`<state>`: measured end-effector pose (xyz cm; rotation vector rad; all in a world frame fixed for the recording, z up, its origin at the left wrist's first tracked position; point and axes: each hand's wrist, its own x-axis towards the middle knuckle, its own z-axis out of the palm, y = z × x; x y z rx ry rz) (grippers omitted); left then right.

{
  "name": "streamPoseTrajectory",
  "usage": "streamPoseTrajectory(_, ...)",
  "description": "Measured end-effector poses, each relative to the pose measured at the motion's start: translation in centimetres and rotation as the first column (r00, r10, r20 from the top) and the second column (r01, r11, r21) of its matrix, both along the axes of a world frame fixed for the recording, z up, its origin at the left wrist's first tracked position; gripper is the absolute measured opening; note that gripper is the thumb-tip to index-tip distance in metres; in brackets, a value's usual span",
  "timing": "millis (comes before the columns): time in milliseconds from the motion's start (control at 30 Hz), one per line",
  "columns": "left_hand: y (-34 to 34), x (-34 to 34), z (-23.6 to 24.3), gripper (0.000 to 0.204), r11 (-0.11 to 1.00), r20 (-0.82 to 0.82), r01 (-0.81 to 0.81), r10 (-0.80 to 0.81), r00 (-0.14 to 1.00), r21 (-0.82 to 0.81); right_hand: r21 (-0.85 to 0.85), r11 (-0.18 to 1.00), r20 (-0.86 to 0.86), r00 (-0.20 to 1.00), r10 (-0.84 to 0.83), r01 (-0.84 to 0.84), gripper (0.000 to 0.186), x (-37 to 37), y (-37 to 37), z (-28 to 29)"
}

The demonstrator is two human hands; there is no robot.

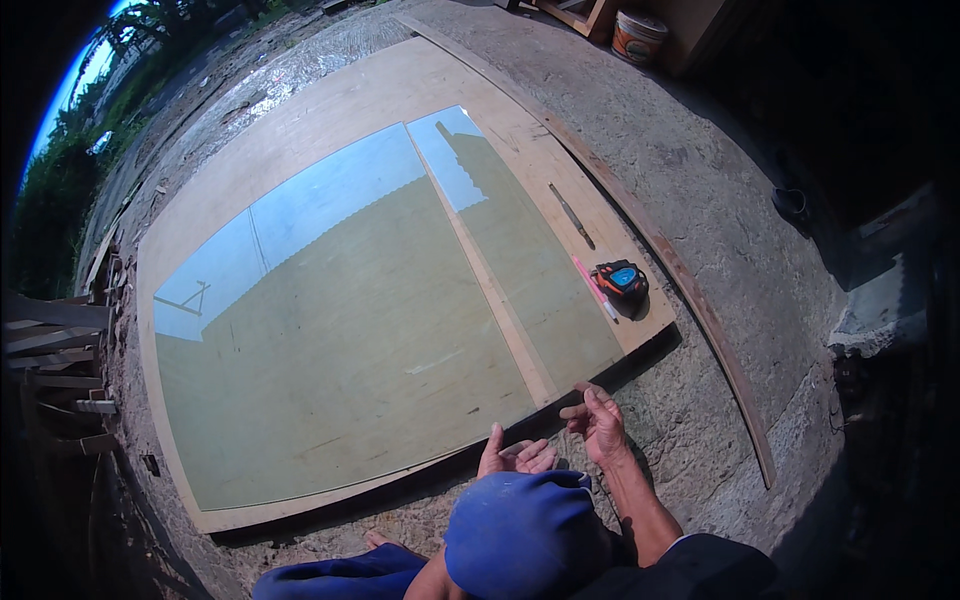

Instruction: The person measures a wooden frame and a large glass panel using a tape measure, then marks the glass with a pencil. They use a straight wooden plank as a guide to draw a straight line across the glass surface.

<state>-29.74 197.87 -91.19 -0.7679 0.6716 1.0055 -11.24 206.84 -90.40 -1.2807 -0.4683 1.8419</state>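
Note:
A large clear glass pane (340, 330) lies flat on a plywood board (290, 115), its far part mirroring the sky. To its right is a narrower glass strip (510, 250), with a slanting band of bare wood between the two. My left hand (515, 455) is at the board's near edge, palm up, thumb raised and fingers stretched. Beside it my right hand (600, 420) hovers by the strip's near end, fingers bent but apart; nothing shows in either hand. Right of the strip lie a pen-shaped glass cutter (572, 216), a pink pen (596, 289) and a black-and-orange tape measure (620, 280).
A long, thin wooden strip (715, 325) runs along the board's right side over rough concrete (740, 200). A bucket (638, 38) stands at the far right. Stacked wood pieces (60, 350) are at the left. My blue-clad knee (530, 530) rises close to the near edge.

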Motion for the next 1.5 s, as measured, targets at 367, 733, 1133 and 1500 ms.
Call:
streamPoseTrajectory(367, 0.8, -3.5, -0.2, 0.098, 0.866, -0.148, -0.492, 0.478, 0.866, -0.083, 0.07, 0.998, 0.094, 0.996, -0.002, -0.005, 0.035, -0.2, 0.8, 1.7)
streamPoseTrajectory(733, 1.6, -2.7, 0.7, 0.092, 0.92, -0.377, -0.384, 0.328, 0.866, -0.082, 0.084, 0.996, 0.079, 0.997, -0.005, -0.001, 0.04, 0.2, 1.2, 3.2)
streamPoseTrajectory(1133, -1.6, -11.7, 13.9, 0.083, 0.946, -0.722, -0.136, 0.315, 0.616, 0.296, 0.104, 0.977, -0.174, 0.971, -0.166, 0.186, 0.043, -0.2, 4.6, 7.4)
streamPoseTrajectory(1500, -10.5, -23.7, 25.8, 0.055, 0.925, -0.887, 0.177, 0.375, -0.27, 0.337, 0.211, 0.957, -0.015, 0.98, -0.201, 0.199, 0.051, -2.3, 6.2, 14.6)
